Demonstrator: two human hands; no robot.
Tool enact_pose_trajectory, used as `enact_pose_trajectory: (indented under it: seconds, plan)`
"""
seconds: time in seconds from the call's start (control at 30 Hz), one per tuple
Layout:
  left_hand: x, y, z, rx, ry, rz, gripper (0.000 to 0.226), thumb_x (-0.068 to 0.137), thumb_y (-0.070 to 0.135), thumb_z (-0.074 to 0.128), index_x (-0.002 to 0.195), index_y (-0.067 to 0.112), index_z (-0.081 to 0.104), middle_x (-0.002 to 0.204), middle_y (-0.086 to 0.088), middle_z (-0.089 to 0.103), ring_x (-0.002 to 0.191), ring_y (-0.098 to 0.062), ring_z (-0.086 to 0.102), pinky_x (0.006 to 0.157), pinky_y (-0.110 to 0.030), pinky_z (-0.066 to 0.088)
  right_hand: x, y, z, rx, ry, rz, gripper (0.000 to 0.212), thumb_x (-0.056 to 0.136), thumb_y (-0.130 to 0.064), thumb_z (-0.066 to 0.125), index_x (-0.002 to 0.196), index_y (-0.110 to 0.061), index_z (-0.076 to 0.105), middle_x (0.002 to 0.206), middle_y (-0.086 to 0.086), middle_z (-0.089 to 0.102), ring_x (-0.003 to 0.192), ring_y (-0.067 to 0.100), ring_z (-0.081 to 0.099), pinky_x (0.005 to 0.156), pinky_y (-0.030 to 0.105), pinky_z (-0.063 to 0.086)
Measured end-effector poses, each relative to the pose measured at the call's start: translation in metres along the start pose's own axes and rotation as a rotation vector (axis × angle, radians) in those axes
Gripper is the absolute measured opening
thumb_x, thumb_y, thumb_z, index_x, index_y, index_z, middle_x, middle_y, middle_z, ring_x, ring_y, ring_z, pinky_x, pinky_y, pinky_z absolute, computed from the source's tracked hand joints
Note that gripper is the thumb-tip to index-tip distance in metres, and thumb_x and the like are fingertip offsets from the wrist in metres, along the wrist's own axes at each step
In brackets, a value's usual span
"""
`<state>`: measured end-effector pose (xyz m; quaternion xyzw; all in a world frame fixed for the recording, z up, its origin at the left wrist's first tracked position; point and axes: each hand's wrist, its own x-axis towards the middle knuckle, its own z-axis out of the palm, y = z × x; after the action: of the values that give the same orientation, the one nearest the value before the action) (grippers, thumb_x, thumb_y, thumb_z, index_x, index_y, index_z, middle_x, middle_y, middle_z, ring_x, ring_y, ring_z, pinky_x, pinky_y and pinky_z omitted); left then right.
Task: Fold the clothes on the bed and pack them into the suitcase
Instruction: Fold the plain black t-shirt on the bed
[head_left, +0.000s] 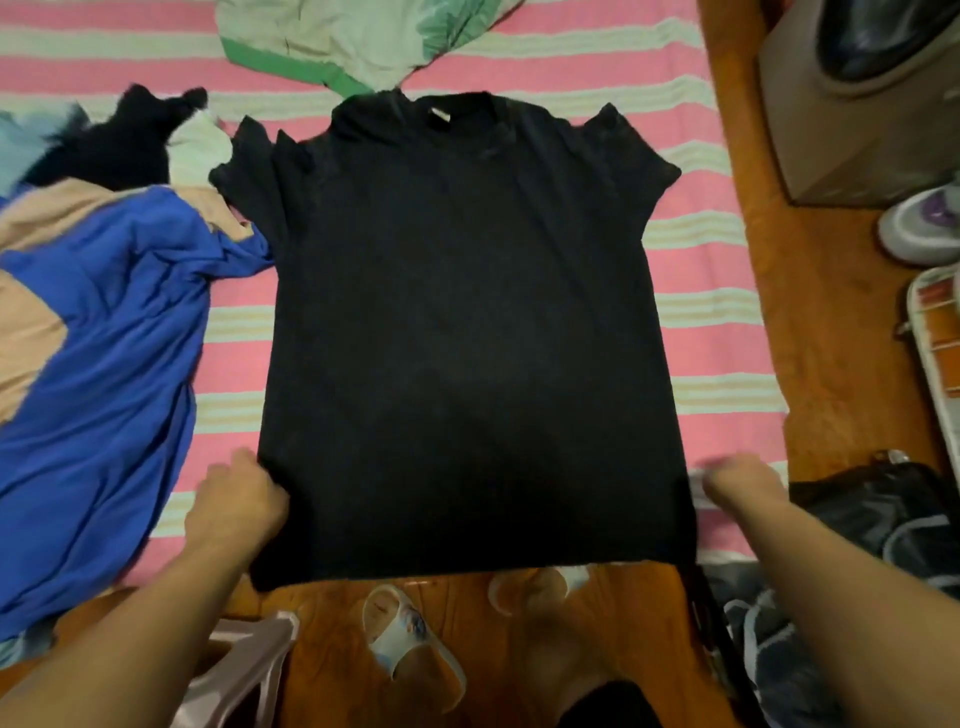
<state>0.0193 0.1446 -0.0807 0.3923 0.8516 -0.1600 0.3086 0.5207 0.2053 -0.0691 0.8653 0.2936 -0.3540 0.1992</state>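
Both hands' fingers blurred at black T-shirt (462, 322) hem, grip unclear

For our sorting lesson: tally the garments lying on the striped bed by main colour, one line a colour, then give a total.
Black: 2, the T-shirt spread flat and a bundle at the left.
Blue: 1, the blue garment with peach patches.
Green: 1, the green garment at the top.
Total: 4. Pale cloth under the bundle may be more; I cannot tell.
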Motion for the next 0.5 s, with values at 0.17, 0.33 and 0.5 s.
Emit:
enact_pose_trajectory:
  seconds: [0.17, 0.33, 0.5]
  plan:
    - [0.041, 0.188, -0.054, -0.133, 0.094, 0.478, 0.027, 0.097, 0.026, 0.057, 0.122, 0.017, 0.058, 0.12, -0.011, 0.062, 0.11, -0.032, 0.06, 0.094, -0.041, 0.049, 0.038, -0.125, -0.116, 0.002, 0.37, -0.332, 0.015, 0.101, -0.014, 0.055, 0.11, -0.005, 0.063, 0.104, 0.015, 0.061, 0.091, 0.032, 0.057, 0.08, 0.034, 0.047]
    - [0.087, 0.332, -0.037, 0.031, 0.2, 0.655, 0.06, 0.105, 0.044, 0.045, 0.156, 0.016, 0.031, 0.158, -0.009, 0.035, 0.147, -0.028, 0.032, 0.12, -0.041, 0.031, 0.108, -0.225, -0.168, 0.052, 0.412, -0.574, 0.023, 0.1, -0.01, 0.056, 0.121, -0.01, 0.064, 0.118, 0.014, 0.066, 0.101, 0.032, 0.064, 0.09, 0.039, 0.056]
    - [0.167, 0.4, -0.027, 0.104, 0.606, 0.71, 0.065, 0.106, 0.048, 0.03, 0.158, 0.008, 0.029, 0.165, -0.014, 0.027, 0.154, -0.033, 0.018, 0.124, -0.048, 0.021, 0.166, -0.292, -0.18, -0.005, 0.534, -0.794, 0.02, 0.096, -0.011, 0.056, 0.113, -0.011, 0.066, 0.106, 0.012, 0.068, 0.091, 0.032, 0.065, 0.083, 0.047, 0.058]
